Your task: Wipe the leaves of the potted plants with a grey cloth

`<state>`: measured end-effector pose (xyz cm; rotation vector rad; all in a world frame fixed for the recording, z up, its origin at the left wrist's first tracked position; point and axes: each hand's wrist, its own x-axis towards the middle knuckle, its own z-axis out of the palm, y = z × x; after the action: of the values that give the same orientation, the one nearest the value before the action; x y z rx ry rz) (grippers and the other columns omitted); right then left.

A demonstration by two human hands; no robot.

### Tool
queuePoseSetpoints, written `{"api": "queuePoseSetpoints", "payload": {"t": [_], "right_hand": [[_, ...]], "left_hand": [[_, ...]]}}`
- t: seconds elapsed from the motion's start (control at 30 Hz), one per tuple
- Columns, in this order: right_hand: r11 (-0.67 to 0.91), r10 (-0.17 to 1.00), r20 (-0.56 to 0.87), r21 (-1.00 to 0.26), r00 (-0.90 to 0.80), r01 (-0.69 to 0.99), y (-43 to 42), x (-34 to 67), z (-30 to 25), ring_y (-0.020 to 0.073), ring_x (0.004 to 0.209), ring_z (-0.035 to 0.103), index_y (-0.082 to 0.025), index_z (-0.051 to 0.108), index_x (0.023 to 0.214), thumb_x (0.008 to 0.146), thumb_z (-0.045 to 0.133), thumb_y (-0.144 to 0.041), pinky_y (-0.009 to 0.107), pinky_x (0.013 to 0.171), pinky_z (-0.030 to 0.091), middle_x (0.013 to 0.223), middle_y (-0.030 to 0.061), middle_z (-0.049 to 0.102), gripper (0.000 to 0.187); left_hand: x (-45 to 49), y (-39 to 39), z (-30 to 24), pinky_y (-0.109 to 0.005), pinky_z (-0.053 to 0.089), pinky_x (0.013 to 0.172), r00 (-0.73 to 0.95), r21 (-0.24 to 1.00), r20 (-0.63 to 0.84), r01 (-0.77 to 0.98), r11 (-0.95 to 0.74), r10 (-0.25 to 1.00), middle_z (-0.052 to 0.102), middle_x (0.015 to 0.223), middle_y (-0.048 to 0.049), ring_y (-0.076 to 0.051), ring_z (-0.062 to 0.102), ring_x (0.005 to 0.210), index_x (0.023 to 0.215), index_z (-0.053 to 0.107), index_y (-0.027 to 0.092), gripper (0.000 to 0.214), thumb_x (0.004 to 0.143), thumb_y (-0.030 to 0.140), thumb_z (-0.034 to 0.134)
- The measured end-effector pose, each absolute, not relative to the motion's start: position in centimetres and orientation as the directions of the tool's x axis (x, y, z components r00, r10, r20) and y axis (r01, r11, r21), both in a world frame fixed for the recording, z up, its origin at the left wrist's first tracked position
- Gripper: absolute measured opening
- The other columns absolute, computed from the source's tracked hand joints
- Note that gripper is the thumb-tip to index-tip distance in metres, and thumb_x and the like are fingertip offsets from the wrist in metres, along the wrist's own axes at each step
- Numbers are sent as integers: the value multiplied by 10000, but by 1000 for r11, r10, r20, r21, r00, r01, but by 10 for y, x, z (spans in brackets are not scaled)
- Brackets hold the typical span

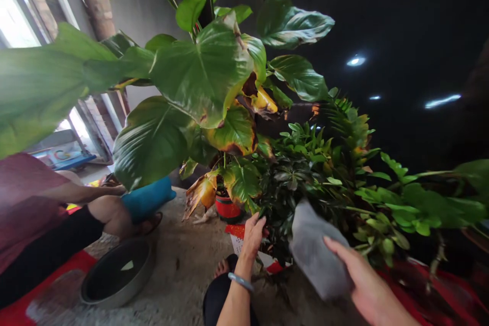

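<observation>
In my right hand (351, 270) I hold a grey cloth (319, 254), bunched and slightly blurred, with the thumb lying over it. It hangs in front of a bushy plant with dark green leaves (290, 178). My left hand (252, 237), below a bracelet-wearing wrist, reaches to the left edge of this foliage with its fingers closed on it; the exact leaf or stem between them is hidden. Above stands a tall plant with broad leaves (202, 71), several of them yellowed and brown at the edges. Its red pot (228, 207) is just beyond my left hand.
A round basin (118, 275) with a pale scrap inside sits on the concrete floor (175, 270) at the left. Beside it another person (34, 214) is seated, a blue object (148, 198) near their knee. More green plants (428, 204) spread right before a dark, shiny wall (401, 51).
</observation>
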<state>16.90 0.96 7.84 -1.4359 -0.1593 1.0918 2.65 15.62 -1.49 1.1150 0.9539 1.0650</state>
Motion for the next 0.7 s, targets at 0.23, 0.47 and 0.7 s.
{"api": "queuePoseSetpoints", "payload": {"t": [0.23, 0.47, 0.7], "right_hand": [[70, 654, -250, -920, 714, -386, 8, 184, 114, 293, 794, 723, -219, 712, 767, 442, 852, -334, 356, 667, 587, 730, 26, 773, 373], [-94, 655, -530, -764, 539, -638, 32, 189, 91, 315, 830, 734, -232, 677, 705, 553, 772, -304, 428, 759, 587, 576, 42, 730, 193], [-174, 681, -440, -874, 586, -453, -1, 181, 80, 351, 780, 731, -198, 734, 731, 440, 859, -341, 409, 653, 593, 692, 92, 768, 347]], "left_hand": [[27, 156, -17, -277, 403, 510, 207, 986, -36, -152, 69, 978, 521, 526, 28, -130, 486, 499, 594, 544, 205, 367, 581, 563, 622], [25, 151, -7, -268, 384, 482, 241, 986, -20, -156, 59, 970, 488, 483, 47, -118, 458, 448, 608, 537, 206, 434, 578, 626, 643], [24, 148, -5, -257, 382, 499, 234, 991, 25, -132, 6, 972, 541, 539, 30, -109, 467, 472, 627, 533, 193, 533, 608, 719, 615]]}}
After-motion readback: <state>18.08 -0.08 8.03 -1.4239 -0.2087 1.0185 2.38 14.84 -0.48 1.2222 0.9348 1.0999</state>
